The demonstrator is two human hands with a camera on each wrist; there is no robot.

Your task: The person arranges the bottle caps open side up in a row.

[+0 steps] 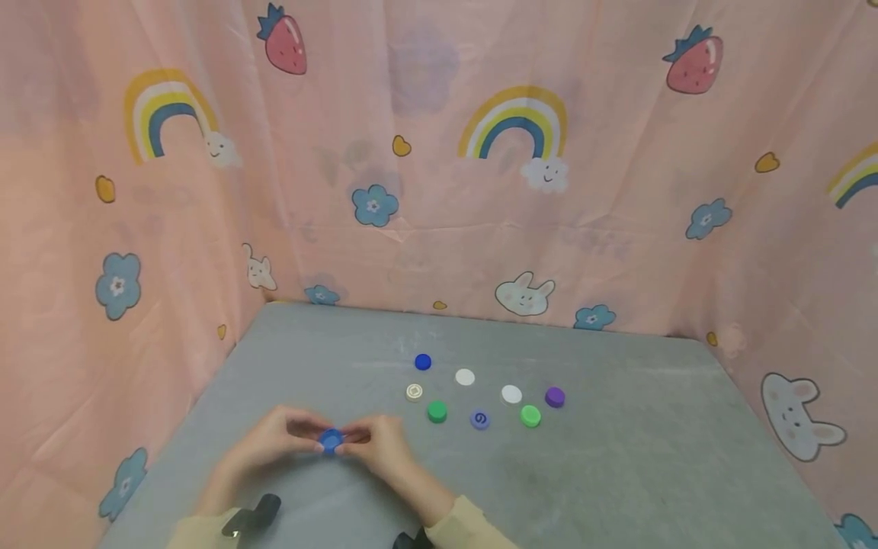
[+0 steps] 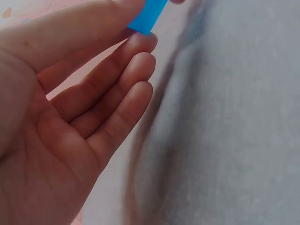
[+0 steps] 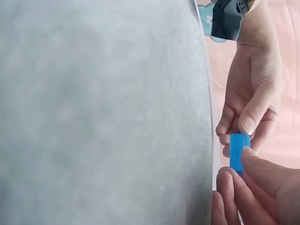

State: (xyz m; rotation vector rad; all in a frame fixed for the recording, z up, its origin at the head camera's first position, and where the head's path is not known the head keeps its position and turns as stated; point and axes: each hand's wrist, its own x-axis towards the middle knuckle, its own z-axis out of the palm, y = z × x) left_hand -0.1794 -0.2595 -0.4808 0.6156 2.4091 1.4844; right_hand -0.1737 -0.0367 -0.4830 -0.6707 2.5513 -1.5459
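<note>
A light blue bottle cap is held just above the table between both hands. My left hand pinches its left side between thumb and finger, while the right hand pinches the opposite side. Seen in the right wrist view, the blue cap is turned edge-on, with a thumb of each hand on it. The left wrist view catches only part of the cap, and the left hand's other fingers lie loosely below it.
Several caps lie beyond the hands on the grey table: dark blue, white, another white, purple, light green, green, lavender, cream. A pink printed curtain surrounds the table.
</note>
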